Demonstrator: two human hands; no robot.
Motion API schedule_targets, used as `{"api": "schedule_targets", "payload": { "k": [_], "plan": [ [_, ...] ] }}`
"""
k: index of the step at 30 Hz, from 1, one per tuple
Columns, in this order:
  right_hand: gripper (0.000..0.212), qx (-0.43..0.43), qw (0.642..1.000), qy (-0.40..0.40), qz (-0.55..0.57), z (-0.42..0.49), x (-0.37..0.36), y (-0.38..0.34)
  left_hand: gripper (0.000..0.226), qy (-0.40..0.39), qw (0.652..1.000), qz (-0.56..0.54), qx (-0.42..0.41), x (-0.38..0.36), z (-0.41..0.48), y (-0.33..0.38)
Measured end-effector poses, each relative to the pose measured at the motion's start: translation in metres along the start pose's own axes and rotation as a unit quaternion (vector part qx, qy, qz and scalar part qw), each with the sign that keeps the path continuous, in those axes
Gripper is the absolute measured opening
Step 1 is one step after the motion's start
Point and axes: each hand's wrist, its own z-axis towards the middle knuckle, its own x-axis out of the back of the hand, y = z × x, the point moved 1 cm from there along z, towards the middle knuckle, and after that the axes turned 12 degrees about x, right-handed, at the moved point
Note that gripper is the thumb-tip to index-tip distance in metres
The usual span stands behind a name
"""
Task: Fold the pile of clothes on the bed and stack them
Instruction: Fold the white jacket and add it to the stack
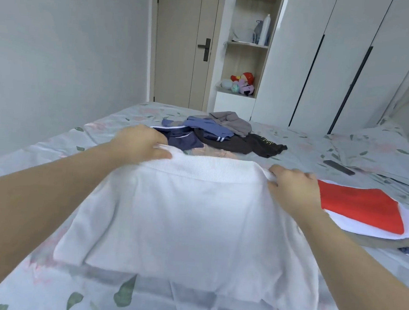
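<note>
Head view, hands (141, 144) (294, 190) gripping white shirt (192, 228)

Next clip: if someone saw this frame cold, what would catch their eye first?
First, the large white knit garment spread over the floral bedsheet in the foreground, with the left hand and right hand gripping the two ends of its far ribbed edge. Then the bright red and white folded garment on top of a stack at the right, and the loose pile of dark blue, grey and brown clothes beyond the hands.
</note>
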Motion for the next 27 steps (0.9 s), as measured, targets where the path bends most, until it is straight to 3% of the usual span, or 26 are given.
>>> {"api": "schedule_targets", "payload": {
  "k": [1, 3, 5, 9, 12, 15, 17, 19, 21, 22, 23, 26, 27],
  "plan": [
    [0.033, -0.007, 1.0, 0.025, -0.017, 0.015, -0.013, 0.001, 0.018, 0.051, 0.997, 0.06, 0.002, -0.011, 0.016, 0.002],
    [0.051, -0.024, 0.999, 0.024, -0.019, 0.032, -0.044, 0.001, 0.045, 0.068, 0.986, 0.152, 0.015, -0.047, 0.033, 0.007],
    [0.058, -0.05, 0.999, -0.014, -0.013, 0.029, -0.075, 0.0, 0.059, 0.029, 0.985, 0.168, 0.037, -0.089, 0.03, 0.014],
    [0.055, -0.15, 0.981, -0.113, 0.041, -0.018, -0.128, 0.01, 0.051, -0.122, 0.984, 0.092, 0.092, -0.166, -0.011, 0.016],
    [0.056, -0.286, 0.935, -0.157, 0.139, -0.053, -0.143, 0.022, 0.052, -0.207, 0.966, 0.011, 0.155, -0.193, -0.035, 0.013],
    [0.054, -0.377, 0.873, -0.159, 0.264, -0.065, -0.146, 0.029, 0.051, -0.204, 0.965, -0.016, 0.167, -0.2, -0.036, 0.01],
    [0.041, -0.355, 0.883, -0.124, 0.28, -0.06, -0.144, 0.03, 0.051, -0.198, 0.966, -0.029, 0.167, -0.202, -0.036, 0.008],
    [0.026, -0.297, 0.921, -0.013, 0.253, -0.048, -0.135, 0.033, 0.051, -0.19, 0.967, -0.034, 0.167, -0.205, -0.036, 0.006],
    [0.02, -0.256, 0.935, 0.118, 0.216, -0.037, -0.121, 0.042, 0.051, -0.187, 0.967, -0.037, 0.169, -0.21, -0.038, 0.005],
    [0.022, -0.251, 0.936, 0.14, 0.202, -0.033, -0.116, 0.048, 0.051, -0.185, 0.967, -0.039, 0.169, -0.212, -0.038, 0.005],
    [0.025, -0.261, 0.941, 0.108, 0.185, -0.032, -0.115, 0.053, 0.051, -0.183, 0.967, -0.04, 0.17, -0.213, -0.038, 0.005],
    [0.044, -0.259, 0.947, -0.185, 0.039, -0.042, -0.134, 0.051, 0.051, -0.191, 0.966, -0.056, 0.167, -0.212, -0.036, 0.006],
    [0.051, -0.246, 0.944, -0.22, 0.01, -0.045, -0.138, 0.042, 0.051, -0.195, 0.964, -0.074, 0.163, -0.211, -0.036, 0.005]
  ]
}}
